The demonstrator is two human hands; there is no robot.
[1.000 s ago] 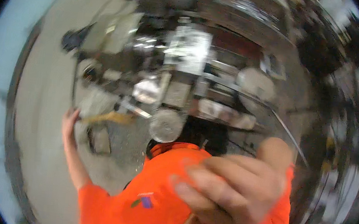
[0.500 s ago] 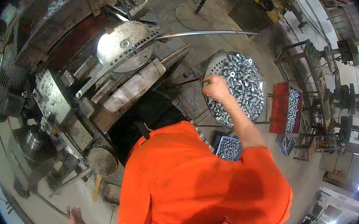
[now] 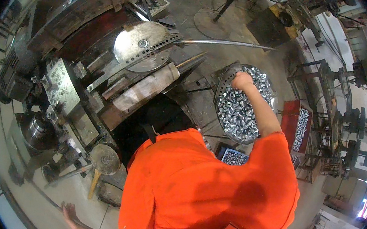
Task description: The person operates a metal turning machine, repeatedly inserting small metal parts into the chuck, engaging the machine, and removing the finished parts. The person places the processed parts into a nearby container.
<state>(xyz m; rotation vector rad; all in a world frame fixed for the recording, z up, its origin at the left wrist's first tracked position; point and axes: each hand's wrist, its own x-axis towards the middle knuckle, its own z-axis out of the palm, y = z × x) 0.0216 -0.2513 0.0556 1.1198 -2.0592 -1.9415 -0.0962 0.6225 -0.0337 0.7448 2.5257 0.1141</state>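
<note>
My right hand (image 3: 243,81) is closed at the upper left part of a round metal basin (image 3: 223,80), over its perforated side. Fingers hide whatever it may hold. Many small shiny hollow metal pieces (image 3: 239,113), like short nuts or bushings, fill the basin. Low at the left, my left hand (image 3: 69,212) is stretched out with its fingers apart, near the end of a thin dark rod (image 3: 45,196). A disc (image 3: 139,43) of bright metal, with a row of holes along a bar across it, stands on the machine ahead.
Right of the basin stands a red bin (image 3: 289,121) of metal pieces; a blue crate (image 3: 234,158) of small parts sits below it. A long metal bar (image 3: 226,43) sticks out from the disc. A round pan (image 3: 105,159) with a yellowish handle is at the machine's near end.
My right hand has moved from outside the basin's left rim to over the metal pieces. My left hand has shifted slightly left and up. The view has tilted a little.
</note>
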